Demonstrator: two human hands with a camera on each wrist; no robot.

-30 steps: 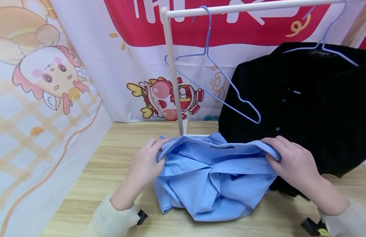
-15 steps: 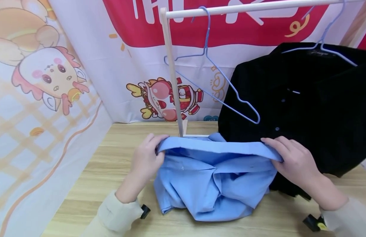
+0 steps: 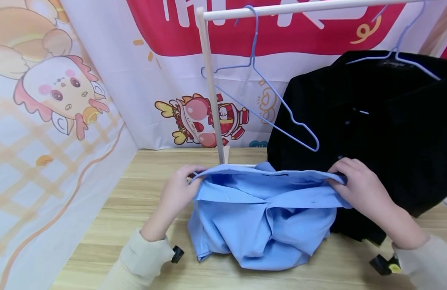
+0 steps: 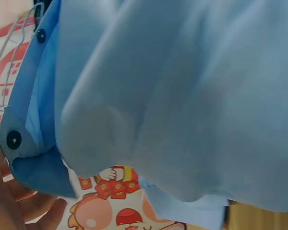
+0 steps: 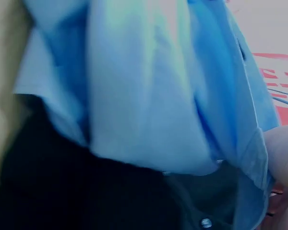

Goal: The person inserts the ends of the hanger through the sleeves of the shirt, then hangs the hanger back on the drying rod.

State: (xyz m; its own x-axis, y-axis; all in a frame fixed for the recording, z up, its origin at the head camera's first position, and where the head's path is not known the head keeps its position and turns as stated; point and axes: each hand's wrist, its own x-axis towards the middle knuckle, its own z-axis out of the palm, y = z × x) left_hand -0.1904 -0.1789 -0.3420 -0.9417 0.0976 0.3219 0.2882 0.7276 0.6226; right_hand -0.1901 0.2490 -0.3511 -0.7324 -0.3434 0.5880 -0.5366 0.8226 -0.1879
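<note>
A light blue shirt point(image 3: 241, 231) lies bunched on the table, its upper edge raised between both hands. My left hand point(image 3: 178, 189) pinches the left end of that edge, and my right hand point(image 3: 362, 187) grips the right end. Seen from the left wrist, a dark button point(image 4: 14, 139) sits on the folded corner by the fingers, with a second one farther up the strip. From the right wrist, the shirt's stitched edge point(image 5: 254, 143) runs down to the hand, whose fingertips are mostly hidden. Loose cloth hangs in folds below the raised edge.
Behind the shirt stands a clothes rack with a white rail point(image 3: 310, 9) and a slim post point(image 3: 213, 92). A bare blue hanger point(image 3: 254, 44) hangs there. A black shirt point(image 3: 317, 112) on another hanger fills the right side, close to my right hand. The wooden table point(image 3: 111, 225) meets printed cloth walls.
The shirt's raised edge has tipped back, so its inner side shows again and the gap below it is wider. My right hand has shifted slightly right and up; the left has barely moved.
</note>
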